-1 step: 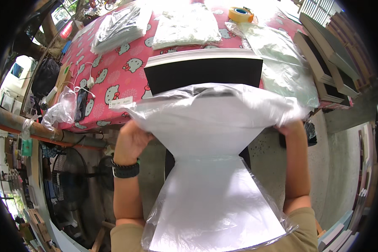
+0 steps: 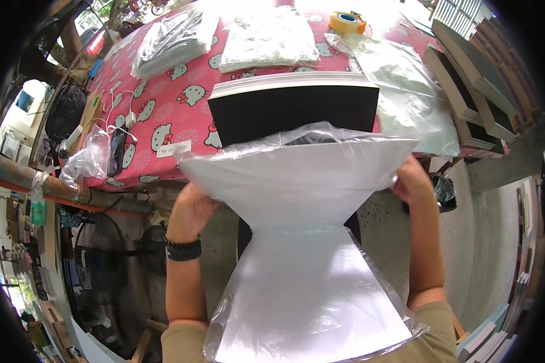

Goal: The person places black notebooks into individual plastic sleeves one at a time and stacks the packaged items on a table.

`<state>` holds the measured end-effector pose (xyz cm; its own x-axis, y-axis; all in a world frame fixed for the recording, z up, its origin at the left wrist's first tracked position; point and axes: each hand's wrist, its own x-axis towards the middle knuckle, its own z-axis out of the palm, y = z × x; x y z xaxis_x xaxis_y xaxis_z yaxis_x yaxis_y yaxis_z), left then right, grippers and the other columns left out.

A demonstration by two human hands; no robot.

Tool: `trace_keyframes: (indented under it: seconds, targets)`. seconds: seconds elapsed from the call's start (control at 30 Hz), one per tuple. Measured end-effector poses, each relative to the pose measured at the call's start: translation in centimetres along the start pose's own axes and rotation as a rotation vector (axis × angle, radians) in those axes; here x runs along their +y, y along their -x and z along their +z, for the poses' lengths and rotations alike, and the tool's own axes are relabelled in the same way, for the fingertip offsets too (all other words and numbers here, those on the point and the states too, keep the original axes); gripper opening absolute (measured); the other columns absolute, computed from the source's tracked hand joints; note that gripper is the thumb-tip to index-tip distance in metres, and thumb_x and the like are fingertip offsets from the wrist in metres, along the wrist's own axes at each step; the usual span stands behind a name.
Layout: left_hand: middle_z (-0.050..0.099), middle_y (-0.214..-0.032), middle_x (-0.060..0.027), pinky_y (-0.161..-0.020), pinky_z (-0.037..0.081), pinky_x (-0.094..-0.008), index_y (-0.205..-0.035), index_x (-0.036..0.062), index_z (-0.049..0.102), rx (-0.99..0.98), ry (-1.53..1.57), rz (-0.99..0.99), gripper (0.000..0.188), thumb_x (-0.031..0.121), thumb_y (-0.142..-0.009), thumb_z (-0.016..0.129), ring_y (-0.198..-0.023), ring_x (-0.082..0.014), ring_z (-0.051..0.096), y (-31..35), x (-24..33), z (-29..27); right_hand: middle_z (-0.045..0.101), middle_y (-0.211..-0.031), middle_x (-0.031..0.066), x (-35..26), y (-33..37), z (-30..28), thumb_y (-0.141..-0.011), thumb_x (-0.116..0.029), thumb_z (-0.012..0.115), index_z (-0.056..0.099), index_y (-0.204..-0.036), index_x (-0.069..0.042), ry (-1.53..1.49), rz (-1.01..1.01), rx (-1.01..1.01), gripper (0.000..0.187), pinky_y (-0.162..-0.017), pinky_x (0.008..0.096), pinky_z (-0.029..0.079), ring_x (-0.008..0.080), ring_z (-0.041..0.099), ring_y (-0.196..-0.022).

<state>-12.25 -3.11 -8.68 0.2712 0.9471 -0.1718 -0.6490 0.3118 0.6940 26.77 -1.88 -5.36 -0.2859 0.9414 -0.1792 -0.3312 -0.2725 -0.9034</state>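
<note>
A large clear plastic bag (image 2: 327,130) with white sheets inside spreads in front of me. Its upper white panel (image 2: 303,181) tilts up toward the table edge. Below a crease across the middle, the lower white panel (image 2: 303,290) reaches down to my body. My left hand (image 2: 192,209), with dark bands on its wrist, is closed at the upper panel's left edge, its fingertips partly hidden behind it. My right hand (image 2: 415,181) is closed on the right edge. Just beyond the bag, a thick white stack with a black front (image 2: 293,112) rests on the table.
A pink patterned cloth covers the table (image 2: 191,94). On it are bagged white bundles (image 2: 269,39), a dark bagged bundle (image 2: 174,39), a tape roll (image 2: 347,22), a flat plastic bag (image 2: 406,91) and a phone (image 2: 117,150). Thick boards (image 2: 475,72) lean at right; a fan (image 2: 100,257) stands lower left.
The bag's upper edge, billowed and blurred before, is now flatter, with the white panel's upper edge showing. My right hand has moved slightly and shows more clearly; my left is slightly lower.
</note>
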Motion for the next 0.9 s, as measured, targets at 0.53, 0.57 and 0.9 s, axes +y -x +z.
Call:
trace_keyframes:
  seconds: [0.53, 0.57, 0.9]
  targets:
    - [0.057, -0.083, -0.0037, -0.066, 0.042, -0.0243, -0.094, 0.0006, 0.056, 0.310, -0.597, -0.286, 0.025, 0.021, -0.081, 0.055, -0.074, -0.0115, 0.053, 4.6, -15.2, -12.6, 0.054, -0.070, 0.0083, 25.1, 3.1, -5.2, -0.086, -0.016, 0.048, 0.047, -0.101, -0.005, 1.001, -0.255, 0.627, 0.019, -0.061, 0.0309, 0.043, 0.0218, 0.054, -0.063]
    - [0.057, -0.083, -0.0041, -0.066, 0.042, -0.0245, -0.093, 0.0007, 0.056, 0.253, -0.873, -0.227, 0.025, 0.023, -0.080, 0.055, -0.073, -0.0122, 0.053, 3.8, -16.0, -13.6, 0.055, -0.072, 0.0101, 25.3, 2.9, -5.5, -0.086, -0.017, 0.048, 0.047, -0.101, -0.005, 1.058, -0.247, 0.640, 0.020, -0.063, 0.0325, 0.044, 0.0245, 0.055, -0.065]
    - [0.059, -0.090, -0.0084, -0.068, 0.044, -0.0277, -0.097, -0.0017, 0.056, 0.318, -0.191, -0.702, 0.033, 0.028, -0.083, 0.053, -0.077, -0.0163, 0.055, 6.5, -9.9, -4.3, 0.053, -0.071, 0.0049, 17.4, 7.0, -3.3, -0.078, -0.030, 0.060, 0.050, -0.095, 0.002, 0.133, 0.493, 0.429, 0.038, -0.060, 0.0283, 0.042, 0.0149, 0.051, -0.066]
